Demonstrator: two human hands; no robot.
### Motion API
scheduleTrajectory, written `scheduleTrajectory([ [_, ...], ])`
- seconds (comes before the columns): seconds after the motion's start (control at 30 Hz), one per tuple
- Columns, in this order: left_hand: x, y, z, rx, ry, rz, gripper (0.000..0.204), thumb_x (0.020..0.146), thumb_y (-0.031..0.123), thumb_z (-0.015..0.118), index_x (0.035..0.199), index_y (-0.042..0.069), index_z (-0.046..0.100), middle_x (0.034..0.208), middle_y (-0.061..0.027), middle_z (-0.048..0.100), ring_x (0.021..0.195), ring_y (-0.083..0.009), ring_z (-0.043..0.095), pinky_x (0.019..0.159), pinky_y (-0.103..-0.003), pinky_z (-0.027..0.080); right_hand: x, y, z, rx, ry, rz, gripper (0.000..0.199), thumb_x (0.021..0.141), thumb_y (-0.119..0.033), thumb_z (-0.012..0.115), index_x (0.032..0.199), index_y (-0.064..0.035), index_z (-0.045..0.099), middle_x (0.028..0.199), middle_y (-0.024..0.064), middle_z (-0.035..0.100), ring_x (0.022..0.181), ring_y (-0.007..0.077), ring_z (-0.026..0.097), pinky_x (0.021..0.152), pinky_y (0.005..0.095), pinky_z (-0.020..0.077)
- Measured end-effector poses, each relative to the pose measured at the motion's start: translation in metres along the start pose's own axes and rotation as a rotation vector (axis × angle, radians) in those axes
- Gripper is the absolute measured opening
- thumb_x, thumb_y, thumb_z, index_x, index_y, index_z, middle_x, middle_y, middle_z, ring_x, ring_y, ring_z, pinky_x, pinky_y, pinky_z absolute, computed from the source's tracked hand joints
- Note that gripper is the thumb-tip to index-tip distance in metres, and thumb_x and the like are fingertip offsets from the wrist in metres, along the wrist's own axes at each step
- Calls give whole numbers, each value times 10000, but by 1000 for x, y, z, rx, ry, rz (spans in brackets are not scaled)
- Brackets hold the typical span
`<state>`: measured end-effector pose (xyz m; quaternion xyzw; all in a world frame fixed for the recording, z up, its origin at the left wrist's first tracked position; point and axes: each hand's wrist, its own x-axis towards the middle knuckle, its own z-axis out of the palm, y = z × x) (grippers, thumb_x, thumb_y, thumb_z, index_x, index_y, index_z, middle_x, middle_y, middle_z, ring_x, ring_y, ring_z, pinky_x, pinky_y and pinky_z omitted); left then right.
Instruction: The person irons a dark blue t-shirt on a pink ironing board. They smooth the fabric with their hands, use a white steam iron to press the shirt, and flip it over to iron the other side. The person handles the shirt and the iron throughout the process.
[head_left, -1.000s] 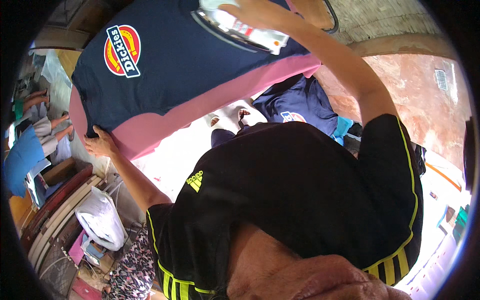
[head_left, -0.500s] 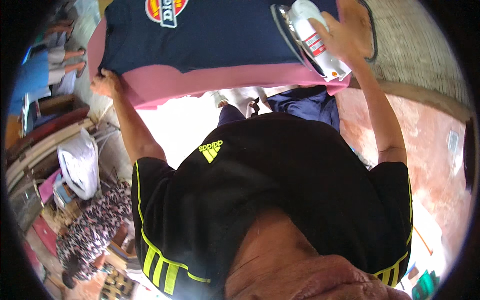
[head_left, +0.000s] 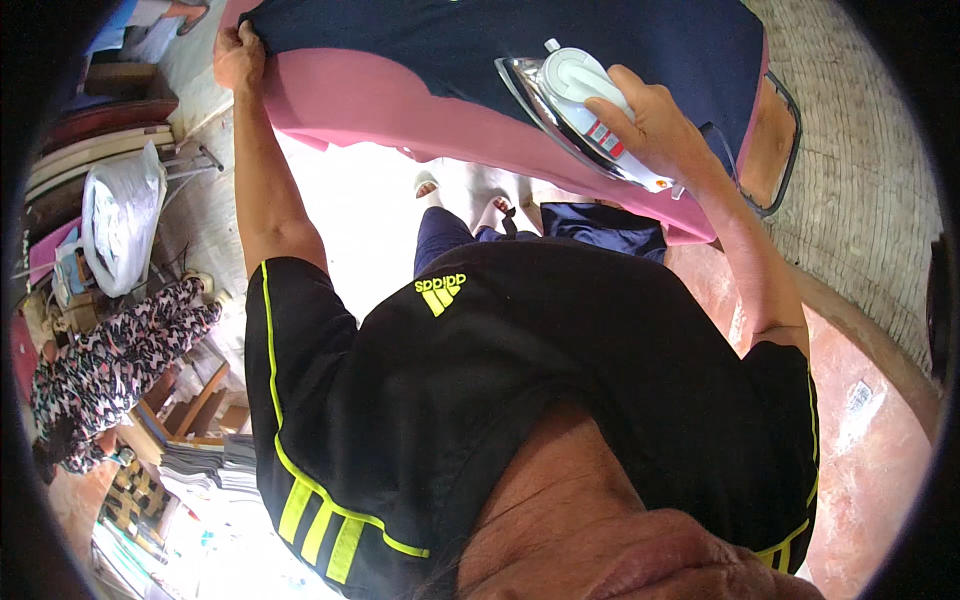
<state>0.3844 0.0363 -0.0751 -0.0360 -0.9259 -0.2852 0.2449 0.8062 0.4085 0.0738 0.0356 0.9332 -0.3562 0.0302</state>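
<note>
A dark navy T-shirt (head_left: 400, 50) lies spread over a pink cloth (head_left: 340, 90) that covers an ironing board. At the far left, my left hand (head_left: 240, 58) pinches the shirt's edge. My right hand (head_left: 655, 120) is wrapped round the handle of a white and silver iron (head_left: 575, 95). The iron is tilted, its metal soleplate edge facing left, over the near part of the shirt and the pink cloth's border. Whether the soleplate touches the fabric, I cannot tell.
The board's dark metal frame (head_left: 792, 150) shows at the right. A dark blue cloth (head_left: 605, 228) hangs below the near edge. Left on the floor are a white plastic bag (head_left: 122, 215), stacked boards (head_left: 90, 170) and a person in patterned clothes (head_left: 120, 350).
The view has shifted and turned. The iron has moved nearer the board's near edge and tilted differently, still in my right hand. The shirt's printed emblem has almost left the picture.
</note>
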Motion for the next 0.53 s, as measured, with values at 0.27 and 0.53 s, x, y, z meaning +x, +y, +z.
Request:
scheduleTrajectory([
  [0.27,-91,54,-48,34,158,227,457,875,528,698,1011,92,667,1099,-161,615,1011,-369,561,800,-553,433,62,-28,15,-76,-66,-44,419,995,-411,588,1025,7,570,830,283,681,765,411,702,687,458,522],
  [0.53,-246,154,-99,-115,-380,202,409,825,525,732,896,127,794,1055,-108,635,1101,-319,528,958,-536,312,7,9,-11,-38,-111,-55,328,987,-374,622,1106,-68,609,1059,259,714,1003,387,718,832,434,545],
])
